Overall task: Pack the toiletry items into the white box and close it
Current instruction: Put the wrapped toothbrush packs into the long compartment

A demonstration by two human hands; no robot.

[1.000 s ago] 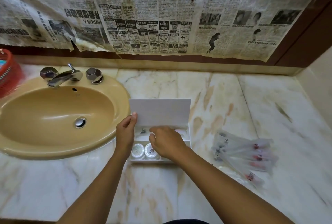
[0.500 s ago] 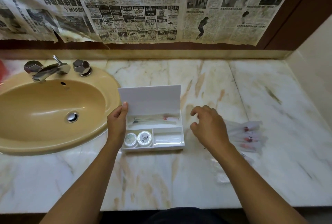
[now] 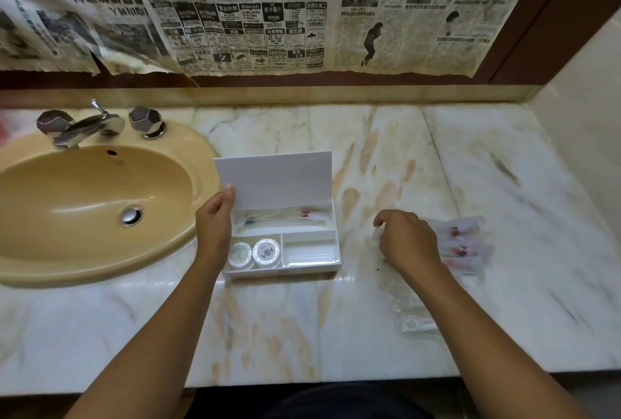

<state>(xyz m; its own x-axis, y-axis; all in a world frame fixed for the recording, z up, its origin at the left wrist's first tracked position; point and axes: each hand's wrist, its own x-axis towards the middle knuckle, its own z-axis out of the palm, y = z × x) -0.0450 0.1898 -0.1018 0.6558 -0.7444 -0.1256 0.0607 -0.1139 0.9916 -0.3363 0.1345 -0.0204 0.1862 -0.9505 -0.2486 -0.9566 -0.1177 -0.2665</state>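
Observation:
The white box stands on the marble counter with its lid raised. My left hand grips the lid's left edge, thumb in front. Two round white jars fill the front left compartment. A clear-wrapped packet lies in the back compartment, and the front right compartment holds nothing. My right hand is right of the box, fingers curled down onto a pile of clear packets with red marks. Whether it pinches one is hidden by the hand.
A tan sink with a chrome tap lies just left of the box. More clear wrappers lie by my right forearm. Newspaper covers the back wall. The side wall bounds the counter's right end, and its front edge runs below my forearms.
My right hand left the box, where it was over the back compartment, and moved right onto the packet pile. My left hand has kept hold of the lid.

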